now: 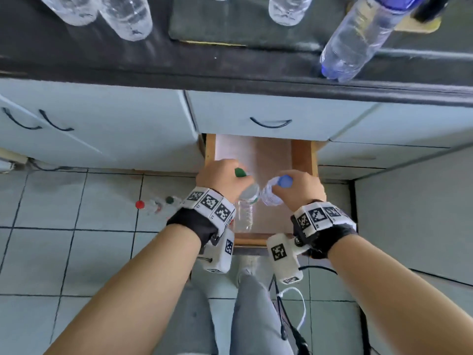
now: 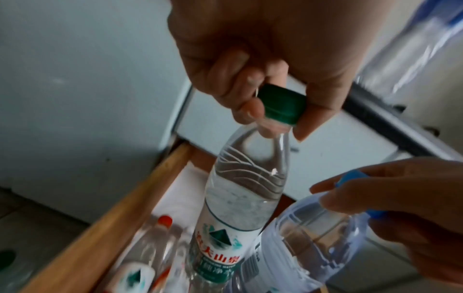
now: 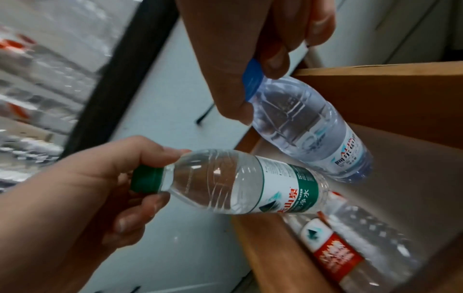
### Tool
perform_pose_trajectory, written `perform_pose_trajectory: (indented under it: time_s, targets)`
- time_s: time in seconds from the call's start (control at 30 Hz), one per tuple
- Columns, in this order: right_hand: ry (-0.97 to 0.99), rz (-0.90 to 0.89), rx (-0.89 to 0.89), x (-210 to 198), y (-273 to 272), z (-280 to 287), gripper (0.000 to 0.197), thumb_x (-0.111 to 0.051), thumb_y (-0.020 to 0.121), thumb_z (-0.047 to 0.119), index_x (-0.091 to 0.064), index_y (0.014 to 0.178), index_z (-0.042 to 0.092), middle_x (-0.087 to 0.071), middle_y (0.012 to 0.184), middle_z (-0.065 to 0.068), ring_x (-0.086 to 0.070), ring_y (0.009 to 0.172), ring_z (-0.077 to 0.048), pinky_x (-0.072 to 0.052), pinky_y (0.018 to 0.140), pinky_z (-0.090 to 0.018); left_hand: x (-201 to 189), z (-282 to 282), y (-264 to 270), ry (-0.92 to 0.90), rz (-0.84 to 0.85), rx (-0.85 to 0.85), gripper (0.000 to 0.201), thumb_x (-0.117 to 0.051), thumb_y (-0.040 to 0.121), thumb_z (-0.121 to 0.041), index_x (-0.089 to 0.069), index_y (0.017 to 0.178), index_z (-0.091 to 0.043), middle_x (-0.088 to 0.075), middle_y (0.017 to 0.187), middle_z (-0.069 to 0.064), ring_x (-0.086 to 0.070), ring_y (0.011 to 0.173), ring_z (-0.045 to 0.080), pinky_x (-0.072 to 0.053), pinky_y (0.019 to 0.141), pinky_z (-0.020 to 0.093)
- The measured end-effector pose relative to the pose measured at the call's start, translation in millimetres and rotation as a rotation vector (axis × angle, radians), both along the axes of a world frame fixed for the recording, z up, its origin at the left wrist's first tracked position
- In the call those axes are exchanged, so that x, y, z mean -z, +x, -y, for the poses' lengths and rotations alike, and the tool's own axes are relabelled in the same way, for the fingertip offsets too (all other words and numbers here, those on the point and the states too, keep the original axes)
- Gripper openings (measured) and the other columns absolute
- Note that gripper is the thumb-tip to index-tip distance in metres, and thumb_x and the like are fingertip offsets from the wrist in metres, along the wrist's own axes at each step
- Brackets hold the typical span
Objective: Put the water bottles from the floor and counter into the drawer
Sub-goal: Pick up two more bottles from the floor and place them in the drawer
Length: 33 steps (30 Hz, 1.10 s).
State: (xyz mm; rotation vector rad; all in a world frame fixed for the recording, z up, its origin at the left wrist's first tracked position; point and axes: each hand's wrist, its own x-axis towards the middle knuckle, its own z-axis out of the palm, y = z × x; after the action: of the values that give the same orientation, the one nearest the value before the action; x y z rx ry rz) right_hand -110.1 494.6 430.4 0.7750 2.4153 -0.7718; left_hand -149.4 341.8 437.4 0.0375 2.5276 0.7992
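Observation:
My left hand (image 1: pixel 222 178) pinches the green cap of a green-labelled water bottle (image 2: pixel 240 198) and holds it hanging over the open wooden drawer (image 1: pixel 303 156). Beside it, my right hand (image 1: pixel 298 189) grips the blue cap of a blue-tinted bottle (image 3: pixel 308 126), also above the drawer. The two bottles hang side by side and nearly touch. A red-labelled bottle (image 3: pixel 333 251) lies in the drawer below them. Two more bottles, red-capped (image 1: pixel 140 204) and green-capped (image 1: pixel 170 200), stand on the floor left of the drawer.
Several clear bottles (image 1: pixel 128 16) stand on the dark counter (image 1: pixel 76 60) above, with a blue-capped one (image 1: pixel 358 39) at the right. A closed drawer front with a black handle (image 1: pixel 270 123) hangs over the back of the open drawer. My legs stand at the drawer's front.

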Motion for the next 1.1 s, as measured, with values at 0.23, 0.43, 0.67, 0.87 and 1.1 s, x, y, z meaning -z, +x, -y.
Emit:
perform_pose_trajectory:
  time_s: [0.23, 0.43, 0.67, 0.87, 1.1]
  targets:
    - [-0.043, 0.243, -0.185, 84, 6, -55, 0.036, -0.06, 0.079, 0.029, -0.064, 0.114, 0.025, -0.065, 0.113, -0.012, -0.061, 0.099, -0.033, -0.051, 0.078, -0.034, 90, -61, 7, -0.118, 0.228, 0.188, 0.032, -0.058, 0.08, -0.028, -0.071, 0.108, -0.021, -0.072, 0.101, 0.003, -0.065, 0.09, 0.024, -0.048, 0.069, 0.025]
    - [-0.033, 0.363, -0.301, 139, -24, -66, 0.018, -0.059, 0.075, 0.029, -0.055, 0.062, 0.018, -0.05, 0.064, -0.002, -0.053, 0.071, -0.029, -0.037, 0.056, -0.025, 152, -86, -3, -0.179, 0.366, 0.262, 0.028, -0.057, 0.081, -0.034, -0.069, 0.105, -0.028, -0.07, 0.11, 0.0, -0.063, 0.1, 0.023, -0.05, 0.081, 0.028]
    - [0.003, 0.234, -0.239, 188, -65, -74, 0.035, -0.053, 0.086, 0.04, -0.051, 0.114, 0.019, -0.056, 0.095, -0.006, -0.057, 0.092, -0.031, -0.042, 0.067, -0.032, 197, -102, -37, -0.239, 0.244, 0.265, 0.034, -0.046, 0.092, -0.026, -0.043, 0.126, -0.022, -0.059, 0.115, 0.014, -0.058, 0.098, 0.032, -0.05, 0.083, 0.039]
    - [-0.099, 0.219, -0.231, 210, -65, -61, 0.043, -0.045, 0.092, 0.022, -0.03, 0.133, 0.028, -0.039, 0.132, -0.015, -0.052, 0.113, -0.038, -0.052, 0.088, -0.047, 217, -105, -48, -0.25, 0.465, 0.417, 0.055, -0.049, 0.09, -0.007, -0.038, 0.143, -0.02, -0.034, 0.146, 0.011, -0.041, 0.13, 0.03, -0.034, 0.111, 0.035]
    - [-0.13, 0.463, -0.249, 193, -55, -46, 0.062, -0.047, 0.088, 0.01, -0.025, 0.145, 0.019, -0.024, 0.15, -0.017, -0.046, 0.127, -0.037, -0.044, 0.102, -0.046, 187, -79, -23, 0.124, 0.444, -0.001, 0.039, -0.045, 0.093, -0.007, -0.056, 0.129, -0.016, -0.055, 0.137, 0.006, -0.052, 0.124, 0.022, -0.038, 0.1, 0.027]
